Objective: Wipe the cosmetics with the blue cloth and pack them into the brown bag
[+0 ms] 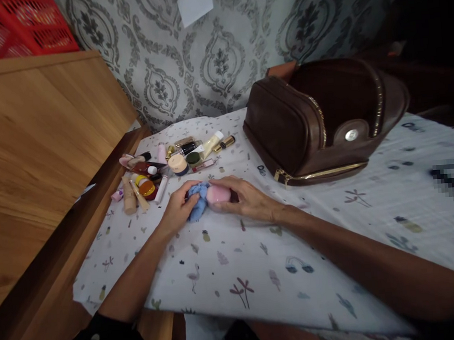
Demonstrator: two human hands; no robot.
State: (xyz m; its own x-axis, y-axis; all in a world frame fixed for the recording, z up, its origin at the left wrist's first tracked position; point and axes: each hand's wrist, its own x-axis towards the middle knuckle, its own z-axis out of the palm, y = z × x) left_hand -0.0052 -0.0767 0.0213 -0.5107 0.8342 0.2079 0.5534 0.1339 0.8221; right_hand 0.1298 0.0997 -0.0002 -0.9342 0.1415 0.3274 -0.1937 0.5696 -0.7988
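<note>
Between both hands, small rounded pink container | right hand clamps it | left hand pinches crumpled blue cloth against it | steady container, wipe in short strokes

Pink rounded container lying on printed cloth; crumpled blue cloth touching its left side.

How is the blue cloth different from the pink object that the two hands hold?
The blue cloth is soft and crumpled, while the pink object is smooth, rounded and glossy. The cloth is under the left hand; the pink object is under the fingers of the right hand. The cloth is darker, the pink object pale. Both touch each other and rest on the patterned sheet.
</note>
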